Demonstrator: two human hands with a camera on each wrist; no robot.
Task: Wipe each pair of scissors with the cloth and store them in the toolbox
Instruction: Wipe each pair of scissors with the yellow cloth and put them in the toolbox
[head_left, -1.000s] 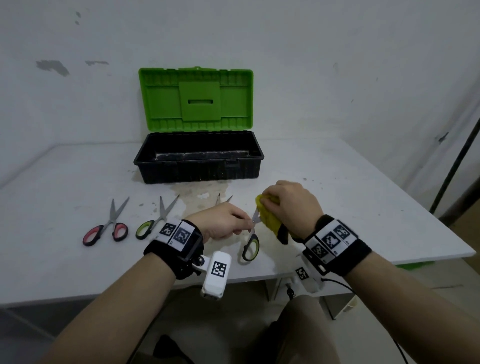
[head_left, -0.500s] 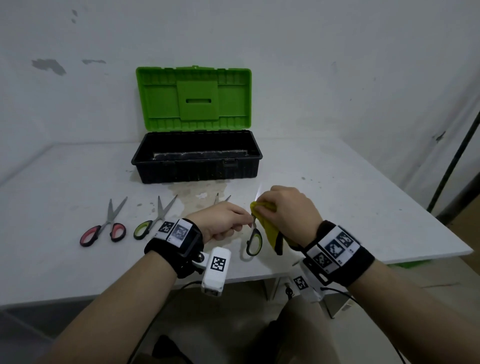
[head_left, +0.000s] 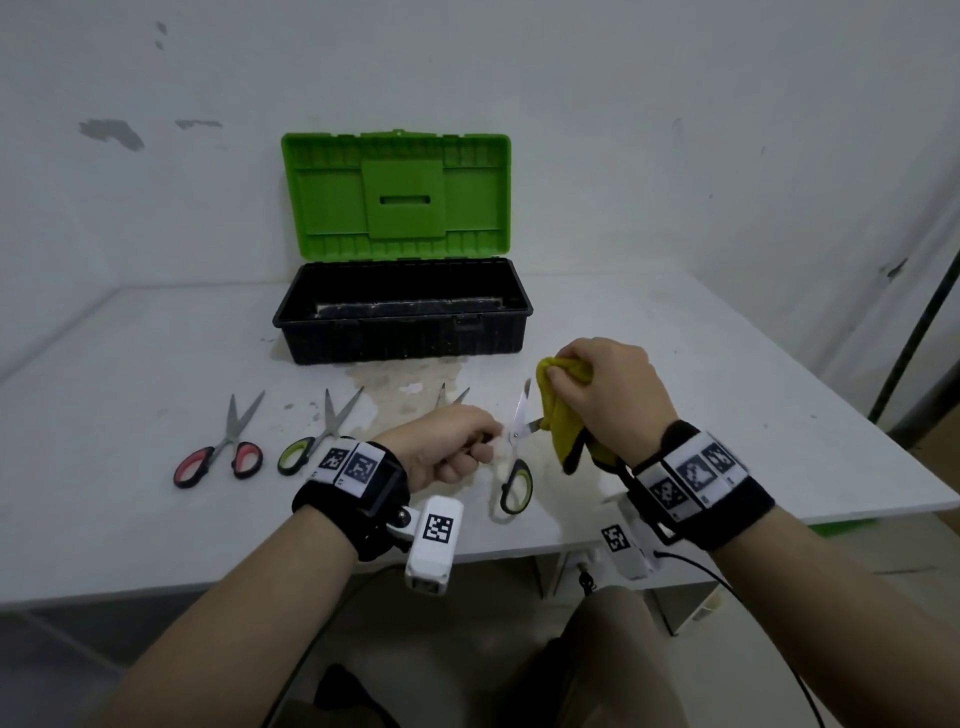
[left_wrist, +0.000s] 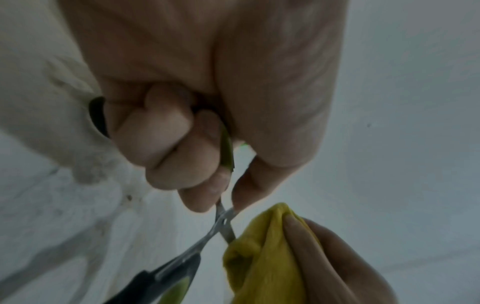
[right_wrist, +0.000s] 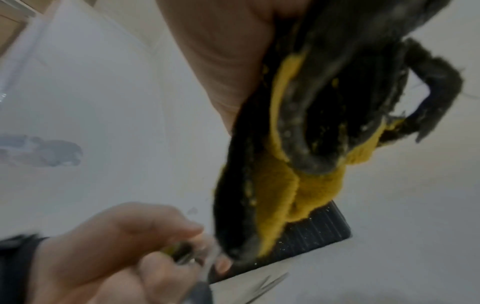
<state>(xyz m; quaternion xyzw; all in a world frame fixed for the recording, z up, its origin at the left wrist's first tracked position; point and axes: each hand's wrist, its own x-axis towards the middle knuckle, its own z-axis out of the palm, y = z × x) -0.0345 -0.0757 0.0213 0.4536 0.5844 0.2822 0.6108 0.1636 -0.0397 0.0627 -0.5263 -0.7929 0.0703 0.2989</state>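
Item in hand: green-handled scissors (head_left: 515, 447), blades splayed, held above the table's (head_left: 130, 519) near edge; stiff, light, likely slick steel, best gripped by a handle loop. Left hand (head_left: 447, 447) fists one loop, knuckles up; right hand (head_left: 602, 395) pinches soft yellow cloth (head_left: 558, 423) around one blade. Beyond: open toolbox (head_left: 402, 338), apparently holding no scissors.
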